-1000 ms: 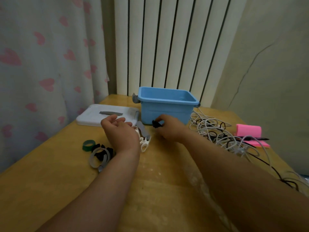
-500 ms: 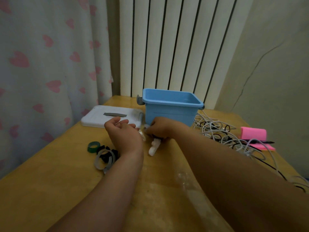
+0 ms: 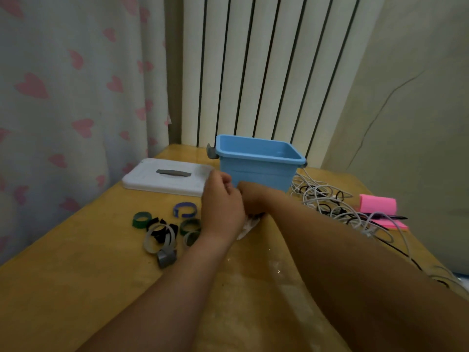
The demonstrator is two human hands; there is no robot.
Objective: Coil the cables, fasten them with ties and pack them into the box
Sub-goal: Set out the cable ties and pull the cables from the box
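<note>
Tabletop, left hand now nearer right hand

The blue box mid-frame looked like smooth plastic with a slight sheen, and so did the white lid to its left, only matter. The table was glossy yellowish wood, the curtain upper left soft cloth, and the ties matt fabric.

Pink notepad under a black pen — heart-print curtain at left

Dim warm light, soft shadows. Left hand, right hand motion-blurred. Small glare spots on table. Wide-angle bending at edges.
</note>
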